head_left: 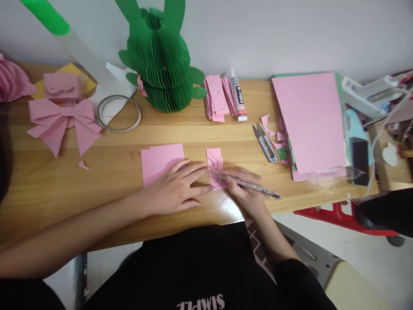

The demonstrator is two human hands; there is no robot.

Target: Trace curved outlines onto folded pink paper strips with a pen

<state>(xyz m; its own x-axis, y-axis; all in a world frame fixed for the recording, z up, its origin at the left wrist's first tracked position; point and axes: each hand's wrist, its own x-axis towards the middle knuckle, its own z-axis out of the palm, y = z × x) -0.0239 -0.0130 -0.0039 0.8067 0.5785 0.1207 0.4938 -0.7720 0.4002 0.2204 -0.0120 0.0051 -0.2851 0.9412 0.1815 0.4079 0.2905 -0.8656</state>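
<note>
My left hand lies flat with fingers stretched out, pressing on a small pink paper strip and partly covering a pink paper stack. My right hand is closed on a silver pen, whose tip touches the strip. Curved pen lines show on the strip.
On the wooden table: thread snips, a glue tube, a pile of marked pink strips, large pink sheets, a green honeycomb paper figure, a tape ring, a pink paper bow.
</note>
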